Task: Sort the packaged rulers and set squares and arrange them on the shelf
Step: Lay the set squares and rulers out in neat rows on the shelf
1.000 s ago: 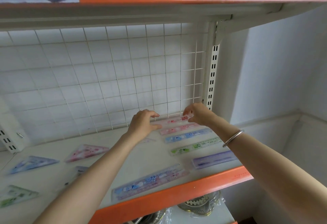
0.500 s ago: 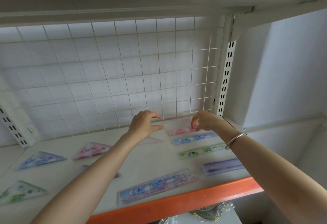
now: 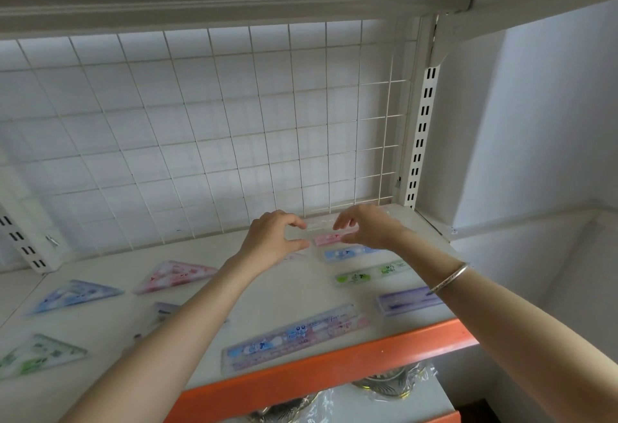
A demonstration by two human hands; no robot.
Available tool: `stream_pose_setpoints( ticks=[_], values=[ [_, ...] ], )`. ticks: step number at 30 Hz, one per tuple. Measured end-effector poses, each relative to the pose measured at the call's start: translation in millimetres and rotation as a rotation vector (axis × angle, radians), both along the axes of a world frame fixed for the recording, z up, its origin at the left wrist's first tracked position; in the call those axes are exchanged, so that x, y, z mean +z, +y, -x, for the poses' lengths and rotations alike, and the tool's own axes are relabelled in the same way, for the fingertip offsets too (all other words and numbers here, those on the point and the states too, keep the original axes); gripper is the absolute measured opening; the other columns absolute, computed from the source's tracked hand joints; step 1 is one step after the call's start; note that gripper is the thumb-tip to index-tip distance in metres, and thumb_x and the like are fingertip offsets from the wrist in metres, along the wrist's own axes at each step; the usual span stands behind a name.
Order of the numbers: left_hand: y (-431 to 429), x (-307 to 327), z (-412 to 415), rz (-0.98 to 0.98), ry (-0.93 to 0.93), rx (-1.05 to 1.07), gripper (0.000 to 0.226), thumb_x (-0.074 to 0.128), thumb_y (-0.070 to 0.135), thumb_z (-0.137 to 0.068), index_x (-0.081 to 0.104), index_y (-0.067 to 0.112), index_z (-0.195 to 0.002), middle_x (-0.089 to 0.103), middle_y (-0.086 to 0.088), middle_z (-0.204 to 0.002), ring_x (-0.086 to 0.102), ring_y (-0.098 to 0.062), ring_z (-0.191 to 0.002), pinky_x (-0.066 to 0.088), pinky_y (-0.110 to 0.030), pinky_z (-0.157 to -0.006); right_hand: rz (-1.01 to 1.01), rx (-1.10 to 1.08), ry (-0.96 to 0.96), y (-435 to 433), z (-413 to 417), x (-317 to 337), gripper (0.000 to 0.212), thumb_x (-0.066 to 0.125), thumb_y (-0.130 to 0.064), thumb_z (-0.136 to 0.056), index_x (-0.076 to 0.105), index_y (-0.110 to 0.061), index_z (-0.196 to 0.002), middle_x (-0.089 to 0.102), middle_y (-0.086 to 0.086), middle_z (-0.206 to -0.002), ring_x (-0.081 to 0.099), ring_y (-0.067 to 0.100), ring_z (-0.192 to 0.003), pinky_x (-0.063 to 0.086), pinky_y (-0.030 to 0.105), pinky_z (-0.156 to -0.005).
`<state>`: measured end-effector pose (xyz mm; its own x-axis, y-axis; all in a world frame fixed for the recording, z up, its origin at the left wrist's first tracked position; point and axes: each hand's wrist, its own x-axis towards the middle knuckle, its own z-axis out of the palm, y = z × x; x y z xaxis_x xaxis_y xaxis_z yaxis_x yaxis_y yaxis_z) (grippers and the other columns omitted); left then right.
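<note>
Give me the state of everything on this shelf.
clear ruler, lying along the back
left grip, curled at clear ruler's end, hold unclear
right grip, curled over clear ruler, hold unclear
pink ruler, flat, partly hidden
long ruler, flat near front edge
pink set square, flat

Print on the packaged rulers point(image 3: 294, 335) is too blurred; nothing can be read

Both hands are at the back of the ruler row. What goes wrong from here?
1. The long ruler lies close to the orange front edge; the left hand or right hand, pulling back, might sweep it off.
2. The bracelet hangs over the green ruler and purple ruler; it could drag them crooked.
</note>
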<state>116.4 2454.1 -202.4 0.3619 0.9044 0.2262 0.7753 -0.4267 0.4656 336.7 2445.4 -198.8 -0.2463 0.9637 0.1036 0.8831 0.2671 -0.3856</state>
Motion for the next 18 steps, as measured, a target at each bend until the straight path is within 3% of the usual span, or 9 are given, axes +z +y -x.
stream_pose_setpoints(
  ticks=[5,11,18],
  values=[
    [-15.4,-5.1,8.4,0.047,0.007,-0.063,0.026,0.076,0.034,-0.077,0.069,0.027,-0.101,0.066,0.008,-0.109,0.055,-0.011,-0.107,0.041,-0.029,-0.095,0.078,0.108,0.088,-28.5,25.4,-4.5,0.019,0.071,-0.019,-0.083,0.071,-0.016,-0.101,0.069,0.001,-0.103,0.056,0.008,-0.089,0.043,0.018,-0.08],
    [-33.0,-10.7,21.0,0.233,0.018,-0.141,0.014,0.077,0.025,-0.078,0.069,0.028,-0.089,0.067,0.009,-0.093,0.059,-0.006,-0.089,0.044,-0.016,-0.078,0.167,0.159,0.129,-55.4,38.7,-12.0,0.021,0.074,-0.021,-0.08,0.072,-0.016,-0.1,0.07,-0.001,-0.099,0.057,0.006,-0.085,0.04,0.009,-0.069],
    [-53.6,-13.4,28.4,0.428,0.096,-0.226,0.026,0.081,0.043,-0.07,0.073,0.026,-0.089,0.071,0.006,-0.089,0.066,-0.013,-0.089,0.052,-0.035,-0.085,0.26,0.216,0.054,-80.6,44.5,-16.8,0.031,0.081,-0.027,-0.071,0.072,-0.019,-0.1,0.069,-0.002,-0.098,0.056,0.005,-0.086,0.039,0.01,-0.069]
  ],
)
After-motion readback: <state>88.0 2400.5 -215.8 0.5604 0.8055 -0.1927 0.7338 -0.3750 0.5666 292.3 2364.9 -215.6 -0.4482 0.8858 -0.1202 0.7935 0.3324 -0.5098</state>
